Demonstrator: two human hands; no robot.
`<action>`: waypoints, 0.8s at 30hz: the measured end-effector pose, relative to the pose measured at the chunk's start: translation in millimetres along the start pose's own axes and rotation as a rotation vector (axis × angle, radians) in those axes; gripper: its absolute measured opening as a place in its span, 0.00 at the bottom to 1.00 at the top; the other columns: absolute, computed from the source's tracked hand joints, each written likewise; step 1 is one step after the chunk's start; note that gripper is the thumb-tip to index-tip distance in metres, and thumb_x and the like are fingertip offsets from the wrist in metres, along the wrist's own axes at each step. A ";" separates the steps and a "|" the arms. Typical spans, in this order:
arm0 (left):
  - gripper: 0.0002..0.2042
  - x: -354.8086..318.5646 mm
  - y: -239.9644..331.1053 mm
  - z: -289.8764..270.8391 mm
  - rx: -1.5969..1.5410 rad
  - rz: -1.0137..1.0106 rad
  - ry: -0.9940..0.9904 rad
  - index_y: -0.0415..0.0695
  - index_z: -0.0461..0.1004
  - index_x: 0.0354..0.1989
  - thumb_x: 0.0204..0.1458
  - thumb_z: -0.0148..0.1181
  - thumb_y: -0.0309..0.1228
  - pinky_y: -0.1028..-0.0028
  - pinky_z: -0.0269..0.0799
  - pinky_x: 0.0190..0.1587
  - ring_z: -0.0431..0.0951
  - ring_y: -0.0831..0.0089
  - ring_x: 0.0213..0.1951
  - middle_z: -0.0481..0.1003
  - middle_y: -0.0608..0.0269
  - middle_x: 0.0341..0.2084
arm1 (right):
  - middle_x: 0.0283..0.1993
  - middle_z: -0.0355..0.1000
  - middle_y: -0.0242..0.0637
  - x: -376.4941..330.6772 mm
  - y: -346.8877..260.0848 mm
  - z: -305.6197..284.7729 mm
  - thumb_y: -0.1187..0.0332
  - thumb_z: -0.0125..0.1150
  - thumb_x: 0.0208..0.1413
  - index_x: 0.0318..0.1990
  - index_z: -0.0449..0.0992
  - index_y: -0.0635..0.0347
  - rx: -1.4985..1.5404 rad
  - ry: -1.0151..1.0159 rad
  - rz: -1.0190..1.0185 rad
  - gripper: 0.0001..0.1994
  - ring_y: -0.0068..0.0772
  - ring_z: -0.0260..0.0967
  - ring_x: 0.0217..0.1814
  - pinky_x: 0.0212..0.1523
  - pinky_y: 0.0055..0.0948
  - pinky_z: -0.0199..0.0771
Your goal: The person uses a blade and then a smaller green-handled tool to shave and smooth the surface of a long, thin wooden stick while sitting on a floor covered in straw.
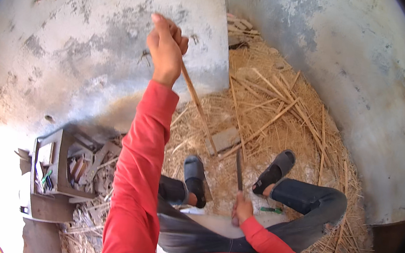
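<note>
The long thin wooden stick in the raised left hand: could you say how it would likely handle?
The long thin wooden stick stays straight though gripped only at its top by the left hand, so probably stiff. Being slender, it seems light and might snap.

Left hand (165, 47) at 11 o'clock gripping stick (198, 107), tip on block (225, 140); right hand (242, 210) at 6 with blade (239, 169); toolbox (60, 168) at 8.

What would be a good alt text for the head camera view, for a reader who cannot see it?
Seen from above, a seated person in a red sleeve raises the left hand, gripping a long thin stick whose lower end rests on a small block, while the right hand holds a dark blade. Straw and split sticks cover the ground by grey walls.
</note>
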State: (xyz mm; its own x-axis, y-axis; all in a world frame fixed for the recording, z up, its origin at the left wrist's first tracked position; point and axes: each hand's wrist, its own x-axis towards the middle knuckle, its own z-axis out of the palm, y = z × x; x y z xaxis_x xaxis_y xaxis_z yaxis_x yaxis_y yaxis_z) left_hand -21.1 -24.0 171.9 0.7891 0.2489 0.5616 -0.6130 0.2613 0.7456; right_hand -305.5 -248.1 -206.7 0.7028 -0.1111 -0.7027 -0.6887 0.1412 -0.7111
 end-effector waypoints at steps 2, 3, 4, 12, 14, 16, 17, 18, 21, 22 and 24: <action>0.25 -3.2 -0.8 -2.6 -0.166 -0.125 -0.011 0.49 0.56 0.22 0.67 0.39 0.55 0.77 0.42 0.21 0.47 0.81 0.18 0.50 0.75 0.15 | 0.15 0.60 0.31 -8.2 -47.8 -4.9 0.44 0.51 0.65 0.24 0.66 0.57 0.046 -0.028 -0.153 0.26 0.27 0.60 0.10 0.12 0.31 0.62; 0.25 -0.7 -2.6 -5.8 -0.180 -0.125 -0.051 0.49 0.56 0.23 0.67 0.39 0.54 0.77 0.42 0.21 0.47 0.80 0.18 0.50 0.74 0.15 | 0.15 0.60 0.30 -9.8 -73.3 -5.0 0.45 0.50 0.65 0.24 0.65 0.57 0.037 -0.046 -0.231 0.26 0.26 0.59 0.11 0.12 0.30 0.62; 0.24 3.6 -3.7 -10.5 -0.198 -0.119 -0.093 0.49 0.57 0.23 0.68 0.38 0.52 0.77 0.42 0.22 0.47 0.80 0.18 0.51 0.74 0.16 | 0.16 0.59 0.29 -14.2 -100.4 -5.1 0.45 0.49 0.66 0.24 0.65 0.57 0.026 -0.063 -0.316 0.26 0.24 0.59 0.11 0.12 0.30 0.62; 0.14 -23.8 -11.7 7.6 0.359 0.306 -0.070 0.43 0.63 0.34 0.69 0.44 0.40 0.79 0.62 0.19 0.67 0.81 0.17 0.67 0.67 0.14 | 0.20 0.60 0.28 -98.5 -198.9 7.2 0.47 0.49 0.67 0.34 0.65 0.59 0.233 -0.324 -0.401 0.22 0.18 0.56 0.13 0.13 0.22 0.61; 0.13 -21.4 -23.8 9.1 0.394 0.434 0.054 0.41 0.65 0.34 0.68 0.49 0.37 0.80 0.59 0.18 0.65 0.84 0.15 0.66 0.70 0.13 | 0.20 0.60 0.28 -111.1 -191.8 9.2 0.46 0.49 0.67 0.35 0.65 0.59 0.187 -0.411 -0.318 0.23 0.18 0.56 0.13 0.13 0.22 0.61; 0.13 -17.2 -30.1 12.0 0.531 0.590 0.143 0.39 0.67 0.33 0.67 0.51 0.36 0.81 0.59 0.19 0.63 0.85 0.16 0.66 0.70 0.13 | 0.19 0.59 0.28 -120.6 -186.7 9.4 0.46 0.49 0.67 0.34 0.66 0.59 0.109 -0.481 -0.189 0.23 0.18 0.56 0.12 0.13 0.22 0.59; 0.13 -15.7 -33.2 13.1 0.597 0.667 0.188 0.39 0.67 0.32 0.66 0.51 0.35 0.81 0.59 0.20 0.63 0.86 0.17 0.67 0.70 0.14 | 0.19 0.60 0.28 -123.7 -192.3 8.3 0.47 0.49 0.67 0.33 0.66 0.59 0.071 -0.456 -0.216 0.22 0.18 0.56 0.12 0.13 0.22 0.59; 0.13 -15.4 -36.3 14.9 0.604 0.683 0.203 0.38 0.68 0.32 0.66 0.52 0.35 0.81 0.58 0.20 0.62 0.86 0.17 0.67 0.70 0.14 | 0.19 0.60 0.28 -124.5 -203.4 5.8 0.48 0.49 0.67 0.33 0.66 0.59 0.035 -0.428 -0.242 0.22 0.18 0.57 0.12 0.12 0.22 0.59; 0.13 -10.6 -41.3 14.5 0.629 0.748 0.254 0.38 0.69 0.31 0.65 0.53 0.34 0.80 0.58 0.20 0.62 0.85 0.16 0.67 0.70 0.13 | 0.18 0.61 0.27 -137.6 -260.4 -2.3 0.47 0.49 0.67 0.31 0.66 0.57 0.018 -0.356 -0.540 0.22 0.18 0.58 0.12 0.12 0.22 0.58; 0.12 -8.0 -45.2 13.8 0.636 0.773 0.271 0.39 0.68 0.32 0.65 0.54 0.34 0.79 0.59 0.18 0.63 0.83 0.14 0.67 0.69 0.12 | 0.18 0.60 0.27 -147.7 -281.5 -2.1 0.46 0.48 0.67 0.31 0.65 0.57 0.197 -0.344 -0.644 0.22 0.17 0.57 0.12 0.12 0.21 0.57; 0.12 -5.4 -48.1 12.0 0.658 0.777 0.298 0.39 0.69 0.32 0.64 0.55 0.34 0.79 0.59 0.18 0.63 0.83 0.14 0.68 0.69 0.12 | 0.17 0.59 0.26 -164.7 -308.8 5.2 0.45 0.46 0.68 0.31 0.65 0.57 0.514 -0.350 -0.845 0.23 0.17 0.56 0.12 0.12 0.21 0.56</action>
State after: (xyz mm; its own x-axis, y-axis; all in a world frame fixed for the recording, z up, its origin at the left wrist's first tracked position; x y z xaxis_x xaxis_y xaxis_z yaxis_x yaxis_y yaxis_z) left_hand 4.5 -49.1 137.3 0.0932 0.3724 0.9234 -0.7330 -0.6020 0.3167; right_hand -207.7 -268.3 128.8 0.9885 -0.0892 0.1222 0.1512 0.5599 -0.8146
